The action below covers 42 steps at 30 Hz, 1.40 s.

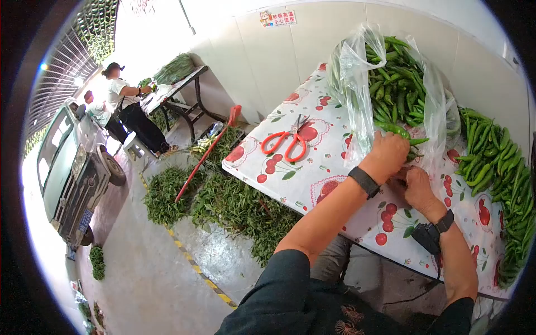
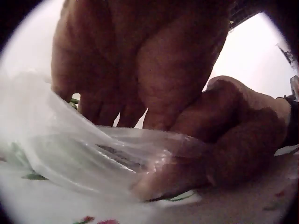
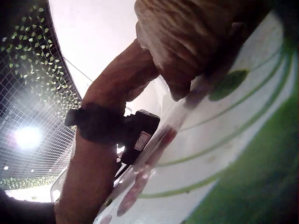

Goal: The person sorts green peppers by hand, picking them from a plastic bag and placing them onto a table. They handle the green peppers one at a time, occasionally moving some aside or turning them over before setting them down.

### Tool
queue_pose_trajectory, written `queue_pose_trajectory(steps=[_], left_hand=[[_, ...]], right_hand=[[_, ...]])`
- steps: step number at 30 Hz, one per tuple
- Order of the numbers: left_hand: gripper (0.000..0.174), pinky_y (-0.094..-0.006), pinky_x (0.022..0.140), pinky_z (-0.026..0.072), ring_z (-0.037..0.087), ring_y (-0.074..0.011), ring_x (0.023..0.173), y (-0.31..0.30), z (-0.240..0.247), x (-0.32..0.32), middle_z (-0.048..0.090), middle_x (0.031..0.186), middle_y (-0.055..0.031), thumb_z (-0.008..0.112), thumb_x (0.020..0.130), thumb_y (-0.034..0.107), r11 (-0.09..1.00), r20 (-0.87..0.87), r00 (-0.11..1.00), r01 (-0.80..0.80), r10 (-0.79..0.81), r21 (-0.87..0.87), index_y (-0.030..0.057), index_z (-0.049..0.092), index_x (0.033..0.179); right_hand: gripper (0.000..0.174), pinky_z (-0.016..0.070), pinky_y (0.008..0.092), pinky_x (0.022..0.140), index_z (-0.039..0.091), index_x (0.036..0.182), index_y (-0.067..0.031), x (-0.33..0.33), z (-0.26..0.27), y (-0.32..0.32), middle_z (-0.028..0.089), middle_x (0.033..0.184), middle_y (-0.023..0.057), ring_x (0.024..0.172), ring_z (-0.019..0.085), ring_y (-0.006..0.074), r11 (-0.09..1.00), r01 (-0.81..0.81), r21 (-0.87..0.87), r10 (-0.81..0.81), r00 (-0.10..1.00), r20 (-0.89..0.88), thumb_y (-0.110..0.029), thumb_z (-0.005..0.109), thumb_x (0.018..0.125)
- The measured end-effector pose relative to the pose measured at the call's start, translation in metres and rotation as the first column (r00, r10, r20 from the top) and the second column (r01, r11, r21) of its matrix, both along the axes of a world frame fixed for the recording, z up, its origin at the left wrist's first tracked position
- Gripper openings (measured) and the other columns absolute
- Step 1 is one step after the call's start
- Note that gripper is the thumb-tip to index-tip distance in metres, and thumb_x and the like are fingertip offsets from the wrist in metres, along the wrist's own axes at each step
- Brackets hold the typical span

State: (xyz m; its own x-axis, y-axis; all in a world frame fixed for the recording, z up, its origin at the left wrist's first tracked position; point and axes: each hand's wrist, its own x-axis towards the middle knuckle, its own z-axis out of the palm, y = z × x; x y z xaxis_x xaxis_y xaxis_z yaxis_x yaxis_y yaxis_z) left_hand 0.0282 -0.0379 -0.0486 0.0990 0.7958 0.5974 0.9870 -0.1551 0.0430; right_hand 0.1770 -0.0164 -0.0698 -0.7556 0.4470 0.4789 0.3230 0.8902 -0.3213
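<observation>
A clear plastic bag [image 1: 360, 84] full of green chili peppers [image 1: 399, 84] stands with its mouth spread on the table. My left hand [image 1: 388, 155] is at the bag's near edge, fingers pointing down, and a few chili peppers [image 1: 393, 129] lie just beyond its knuckles. In the left wrist view its fingertips go behind the plastic film [image 2: 98, 149]. Close beside it, my right hand [image 1: 420, 191] pinches the film, its thumb showing low in that view. The right wrist view shows the left forearm [image 3: 131, 70] and the back of a hand near the tabletop.
Orange-handled scissors [image 1: 290, 142] lie left on the cherry-patterned tablecloth [image 1: 312, 184]. More chili peppers [image 1: 497, 162] are heaped along the right edge. On the floor, leafy green bundles [image 1: 240, 206] and a red-handled pole [image 1: 209, 153]; beyond, two people, a stool [image 1: 138, 149] and a vehicle [image 1: 75, 173].
</observation>
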Motion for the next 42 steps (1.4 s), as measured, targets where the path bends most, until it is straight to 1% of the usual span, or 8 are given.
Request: queue_pose_trajectory(steps=[3, 5, 14, 28, 31, 34, 39, 42], left_hand=[[0.020, -0.0457, 0.080, 0.0425, 0.059, -0.0281, 0.092, -0.005, -0.004, -0.003, 0.062, 0.092, -0.0093, 0.060, 0.077, 0.020, 0.999, -0.033, 0.999, 0.005, -0.007, -0.035, 0.0088, 0.058, 0.094], [0.016, -0.0434, 0.077, 0.0425, 0.059, -0.0273, 0.088, -0.009, -0.006, -0.005, 0.061, 0.087, -0.0084, 0.058, 0.077, 0.016, 0.982, -0.047, 0.995, 0.092, -0.085, 0.165, 0.0094, 0.059, 0.091], [0.007, -0.0401, 0.080, 0.0435, 0.060, -0.0259, 0.085, -0.006, 0.001, -0.008, 0.061, 0.079, -0.0069, 0.056, 0.072, 0.011, 0.989, -0.108, 0.992, 0.075, -0.061, 0.131, 0.0104, 0.063, 0.075], [0.022, -0.0400, 0.077, 0.0483, 0.059, -0.0283, 0.093, -0.010, 0.034, 0.002, 0.060, 0.090, -0.0094, 0.064, 0.074, 0.015, 0.950, 0.122, 0.949, 0.271, -0.290, 0.153, 0.0069, 0.058, 0.093], [0.024, -0.0392, 0.076, 0.0497, 0.059, -0.0292, 0.093, -0.012, 0.033, 0.002, 0.060, 0.090, -0.0102, 0.063, 0.073, 0.013, 0.952, 0.131, 0.948, 0.272, -0.290, 0.142, 0.0053, 0.056, 0.095], [0.024, -0.0388, 0.076, 0.0501, 0.059, -0.0299, 0.092, -0.013, 0.033, 0.005, 0.059, 0.090, -0.0107, 0.062, 0.072, 0.011, 0.951, 0.145, 0.945, 0.270, -0.292, 0.152, 0.0047, 0.055, 0.095], [0.021, -0.0397, 0.074, 0.0501, 0.059, -0.0308, 0.090, -0.016, 0.041, 0.007, 0.059, 0.090, -0.0111, 0.061, 0.073, 0.010, 0.922, 0.204, 0.916, 0.293, -0.346, 0.252, 0.0043, 0.055, 0.093], [0.019, -0.0419, 0.070, 0.0486, 0.058, -0.0339, 0.085, -0.015, 0.043, 0.008, 0.059, 0.086, -0.0136, 0.060, 0.078, 0.012, 0.856, 0.291, 0.836, 0.342, -0.465, 0.388, 0.0028, 0.054, 0.092]], right_hand=[[0.015, 0.0498, 0.0368, 0.069, 0.069, 0.086, -0.0020, 0.002, 0.004, 0.000, 0.066, 0.083, 0.0186, 0.076, 0.064, 0.0349, 0.997, 0.050, 0.062, -0.060, 0.983, 0.173, -0.007, 0.065, 0.072], [0.013, 0.0486, 0.0407, 0.066, 0.069, 0.082, -0.0034, 0.000, 0.007, -0.003, 0.064, 0.079, 0.0194, 0.073, 0.062, 0.0364, 0.999, 0.041, -0.013, -0.039, 0.992, 0.119, -0.011, 0.066, 0.072], [0.014, 0.0479, 0.0441, 0.065, 0.069, 0.083, -0.0047, -0.006, 0.008, -0.006, 0.064, 0.076, 0.0183, 0.071, 0.060, 0.0377, 0.998, -0.004, -0.059, 0.003, 1.000, -0.016, -0.017, 0.068, 0.075], [0.018, 0.0489, 0.0434, 0.069, 0.070, 0.088, -0.0068, -0.004, 0.020, -0.015, 0.066, 0.078, 0.0179, 0.073, 0.062, 0.0382, 0.989, 0.081, -0.123, -0.077, 0.996, 0.037, -0.022, 0.068, 0.079], [0.019, 0.0477, 0.0348, 0.061, 0.068, 0.092, -0.0025, -0.003, 0.012, -0.008, 0.065, 0.076, 0.0174, 0.064, 0.062, 0.0280, 0.995, -0.016, -0.100, 0.014, 0.999, -0.029, -0.013, 0.068, 0.077], [0.012, 0.0489, 0.0369, 0.068, 0.069, 0.085, -0.0034, -0.001, 0.010, -0.005, 0.065, 0.082, 0.0205, 0.076, 0.064, 0.0343, 0.934, 0.132, -0.333, -0.125, 0.991, 0.043, -0.012, 0.068, 0.077], [0.020, 0.0476, 0.0307, 0.067, 0.060, 0.097, 0.0013, -0.005, 0.020, -0.010, 0.064, 0.077, 0.0084, 0.069, 0.061, 0.0192, 0.881, 0.005, -0.474, -0.199, 0.912, -0.360, -0.005, 0.067, 0.079], [0.027, 0.0470, 0.0283, 0.069, 0.053, 0.102, 0.0015, -0.004, 0.017, 0.002, 0.061, 0.082, 0.0049, 0.073, 0.058, 0.0145, 0.942, 0.065, -0.330, -0.242, 0.811, -0.533, -0.005, 0.067, 0.080]])
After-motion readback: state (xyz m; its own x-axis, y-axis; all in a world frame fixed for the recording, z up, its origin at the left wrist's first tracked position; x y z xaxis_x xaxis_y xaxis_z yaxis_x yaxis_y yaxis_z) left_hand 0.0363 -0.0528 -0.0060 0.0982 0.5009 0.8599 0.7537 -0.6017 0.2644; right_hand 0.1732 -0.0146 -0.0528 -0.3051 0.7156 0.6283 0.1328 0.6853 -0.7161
